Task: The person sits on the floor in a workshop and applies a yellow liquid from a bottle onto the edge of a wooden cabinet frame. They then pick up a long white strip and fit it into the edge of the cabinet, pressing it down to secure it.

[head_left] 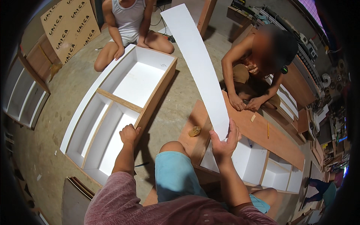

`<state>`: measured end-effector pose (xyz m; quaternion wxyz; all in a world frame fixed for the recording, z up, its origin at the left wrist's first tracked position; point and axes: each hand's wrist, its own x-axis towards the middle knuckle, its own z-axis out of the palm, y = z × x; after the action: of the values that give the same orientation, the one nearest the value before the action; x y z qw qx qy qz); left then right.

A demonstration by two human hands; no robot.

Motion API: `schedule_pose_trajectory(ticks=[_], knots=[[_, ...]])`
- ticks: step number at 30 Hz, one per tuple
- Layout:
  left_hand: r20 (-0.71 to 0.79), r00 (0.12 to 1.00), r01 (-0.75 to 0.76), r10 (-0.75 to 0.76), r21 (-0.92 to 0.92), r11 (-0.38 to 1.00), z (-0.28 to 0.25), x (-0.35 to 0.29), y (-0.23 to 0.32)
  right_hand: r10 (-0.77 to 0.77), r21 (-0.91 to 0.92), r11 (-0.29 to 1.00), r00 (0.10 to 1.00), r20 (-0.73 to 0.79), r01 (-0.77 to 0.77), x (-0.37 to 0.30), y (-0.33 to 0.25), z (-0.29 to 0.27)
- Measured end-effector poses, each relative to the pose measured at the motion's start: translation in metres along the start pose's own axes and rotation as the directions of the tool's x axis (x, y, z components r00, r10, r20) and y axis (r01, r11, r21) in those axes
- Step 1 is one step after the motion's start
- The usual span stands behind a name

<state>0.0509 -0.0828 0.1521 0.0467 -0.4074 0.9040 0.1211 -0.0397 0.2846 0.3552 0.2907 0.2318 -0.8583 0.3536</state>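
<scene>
Item: white strip point(198, 60), long and slightly bowed, one. Located in my right hand point(225, 144), at its near end; the thumb lies on one side, the other fingers round the far edge, closed on it. The length runs up and away from me, raised over the floor point(183, 92).

Item: my left hand point(128, 134), reaching over the cabinet point(120, 100) near its right side wall. Fingers curled narrow; whether they grip the wall I cannot tell.

Cabinet: on the floor at my left, open face up, white inside, wooden dividers.

Second cabinet point(265, 165): at my right, white compartments, partly covered by a brown board point(277, 140). On the board: yellow pencil point(268, 130), small pale block point(253, 118).

Bottle point(194, 131): amber, one, just left of my right hand, on a brown plank point(190, 122).

Persons, two. One in a white top point(128, 17), seated beyond the cabinet, a hand point(119, 53) at its white edge. One in a dark cap point(285, 47), both hands close together at the board's far edge.
</scene>
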Motion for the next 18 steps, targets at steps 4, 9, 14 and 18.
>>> schedule_pose_trajectory(ticks=[4, 9, 14, 18], knots=[[0.070, 0.997, 0.031, -0.033, 0.028, 0.999, -0.001, 0.003, 0.001, 0.033, 0.017, 0.999, 0.999, 0.010, -0.033, -0.001, 0.000, -0.001], [0.059, 0.998, 0.021, -0.022, 0.025, 0.999, 0.002, 0.004, -0.001, 0.118, 0.147, 0.981, 0.992, 0.052, -0.124, -0.001, 0.000, -0.001], [0.048, 0.999, 0.019, -0.020, 0.027, 0.999, 0.005, 0.003, 0.000, 0.221, 0.761, 0.414, 0.866, 0.448, -0.500, 0.001, 0.007, -0.006], [0.043, 0.999, 0.012, -0.012, 0.002, 1.000, 0.007, 0.005, -0.003, -0.093, 0.715, -0.143, 0.728, 0.679, -0.685, 0.000, 0.022, -0.003]])
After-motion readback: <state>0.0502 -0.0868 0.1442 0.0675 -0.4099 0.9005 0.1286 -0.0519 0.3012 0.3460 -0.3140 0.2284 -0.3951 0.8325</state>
